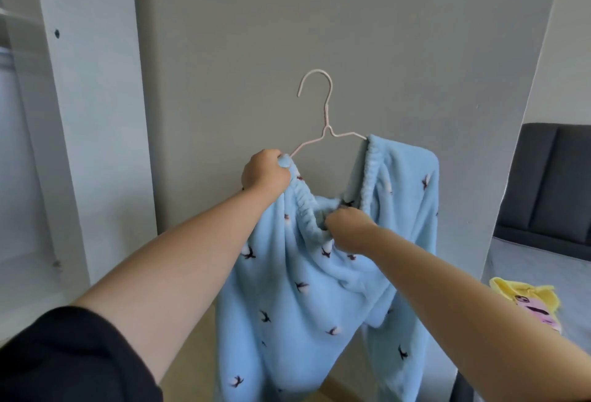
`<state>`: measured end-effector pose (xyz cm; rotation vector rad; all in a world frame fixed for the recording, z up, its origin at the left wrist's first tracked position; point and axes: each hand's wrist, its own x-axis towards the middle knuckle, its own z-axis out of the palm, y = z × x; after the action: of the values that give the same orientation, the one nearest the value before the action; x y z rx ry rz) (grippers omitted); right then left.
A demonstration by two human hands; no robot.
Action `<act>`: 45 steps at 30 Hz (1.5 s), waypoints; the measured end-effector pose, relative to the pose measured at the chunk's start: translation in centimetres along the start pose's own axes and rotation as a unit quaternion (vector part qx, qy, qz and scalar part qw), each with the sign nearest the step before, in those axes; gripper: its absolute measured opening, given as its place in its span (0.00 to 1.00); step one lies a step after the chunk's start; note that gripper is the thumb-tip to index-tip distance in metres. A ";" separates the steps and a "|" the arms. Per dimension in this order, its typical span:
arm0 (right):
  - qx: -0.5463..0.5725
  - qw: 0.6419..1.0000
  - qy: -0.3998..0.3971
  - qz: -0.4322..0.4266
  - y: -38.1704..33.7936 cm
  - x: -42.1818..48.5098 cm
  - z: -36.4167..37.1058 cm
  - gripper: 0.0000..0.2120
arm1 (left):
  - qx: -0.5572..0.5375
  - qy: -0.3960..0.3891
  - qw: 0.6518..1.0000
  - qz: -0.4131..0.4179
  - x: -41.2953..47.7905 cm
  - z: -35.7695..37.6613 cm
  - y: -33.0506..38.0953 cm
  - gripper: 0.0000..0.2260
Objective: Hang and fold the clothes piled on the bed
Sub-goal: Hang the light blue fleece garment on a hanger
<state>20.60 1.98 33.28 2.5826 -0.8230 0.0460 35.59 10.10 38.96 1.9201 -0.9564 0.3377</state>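
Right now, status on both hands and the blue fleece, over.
Left hand grips pale pink wire hanger end and light blue bird-print fleece garment. Right hand pinches its gathered edge. Hanger hook free, not hung. Nothing blocking.

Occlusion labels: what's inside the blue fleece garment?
A pink wire hanger: hook and upper arms show, one end entering the blue fleece garment, the other at the left hand. Lower part covered.

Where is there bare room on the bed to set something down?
Bare grey sheet lies between the dark headboard and the yellow garment. Nearer, that garment and the right forearm crowd the edge. The blue fleece garment on the hanger fills the middle.
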 end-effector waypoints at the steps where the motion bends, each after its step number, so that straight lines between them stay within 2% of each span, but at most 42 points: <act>1: 0.018 0.999 -0.041 0.015 0.5 0.3 -0.1 0.11 | 0.001 0.005 1.000 0.007 -0.4 0.3 -0.1 0.13; 3: 0.063 0.995 -0.059 0.049 1.5 0.7 -0.2 0.14 | -0.003 0.008 1.000 0.026 -1.1 0.8 -0.1 0.13; 5: 0.105 0.985 -0.054 0.123 2.4 0.6 -0.1 0.15 | -0.005 -0.003 0.999 0.053 -1.6 1.0 0.1 0.15; 6: 0.129 0.977 -0.036 0.166 2.8 0.6 0.3 0.13 | -0.004 -0.021 0.997 0.073 -1.9 1.1 0.2 0.16; 8: 0.204 0.953 0.016 0.224 3.3 0.2 0.8 0.02 | -0.003 -0.074 0.991 0.113 -2.7 1.4 0.8 0.15; 9: 0.219 0.946 0.054 0.233 3.2 0.1 0.8 0.03 | -0.003 -0.100 0.987 0.124 -3.0 1.5 1.1 0.15; 11: 0.104 0.963 0.176 0.174 2.5 -0.3 0.8 0.04 | 0.003 -0.120 0.984 0.131 -3.3 1.6 1.4 0.14; 12: 0.022 0.961 0.247 0.125 2.0 -0.6 0.4 0.04 | 0.005 -0.115 0.985 0.129 -3.2 1.4 1.5 0.12; 14: -0.025 0.942 0.321 0.089 1.6 -1.3 -0.5 0.07 | 0.001 -0.105 0.986 0.129 -2.9 1.0 1.4 0.11; 16: 0.013 0.950 0.287 0.125 2.0 -1.3 -0.9 0.02 | 0.002 -0.109 0.984 0.140 -3.0 0.8 1.3 0.14; 18: 0.083 0.941 0.262 0.196 2.7 -0.8 -1.0 0.06 | 0.021 -0.127 0.979 0.159 -3.4 0.8 1.3 0.15; 21: 0.165 0.894 0.328 0.256 3.2 0.2 -1.3 0.10 | 0.036 -0.166 0.970 0.176 -4.0 1.0 1.2 0.13; 23: 0.187 0.879 0.338 0.281 3.3 0.9 -1.0 0.10 | 0.018 -0.174 0.970 0.171 -4.1 1.0 1.2 0.15; 24: 0.186 0.887 0.317 0.281 3.2 1.1 -0.7 0.09 | 0.009 -0.173 0.970 0.170 -4.2 0.9 1.3 0.16; 26: 0.171 0.928 0.240 0.226 2.7 1.4 0.7 0.13 | -0.008 -0.161 0.973 0.167 -4.0 0.5 1.5 0.16; 29: 0.154 0.978 0.095 0.106 1.7 1.4 3.3 0.23 | -0.045 -0.139 0.979 0.145 -3.2 -0.1 1.1 0.07; 33: 0.121 0.991 0.021 0.053 1.3 1.6 2.8 0.23 | -0.038 -0.084 0.990 0.109 -3.0 0.0 -0.2 0.08; 36: 0.166 0.983 -0.068 0.031 0.6 1.5 2.0 0.21 | -0.013 -0.066 0.995 0.070 -3.1 0.7 -1.0 0.12; 38: 0.163 0.983 -0.079 0.034 0.2 1.5 1.8 0.19 | 0.001 -0.065 0.996 0.062 -3.3 1.4 -1.5 0.11; 40: 0.107 0.992 -0.026 0.066 0.1 1.4 1.7 0.15 | 0.003 -0.055 0.996 0.064 -3.3 2.0 -1.9 0.07; 42: 0.049 0.993 0.087 0.069 0.2 1.3 1.3 0.11 | 0.007 -0.040 0.997 0.070 -2.9 2.6 -2.1 0.06; 45: 0.049 0.953 0.298 0.021 1.0 1.5 0.6 0.05 | 0.014 -0.016 0.998 0.060 -1.4 3.3 -2.6 0.06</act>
<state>21.20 0.17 33.39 2.4180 -0.6492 0.8516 36.10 8.66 34.76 1.9028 -1.0969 0.3937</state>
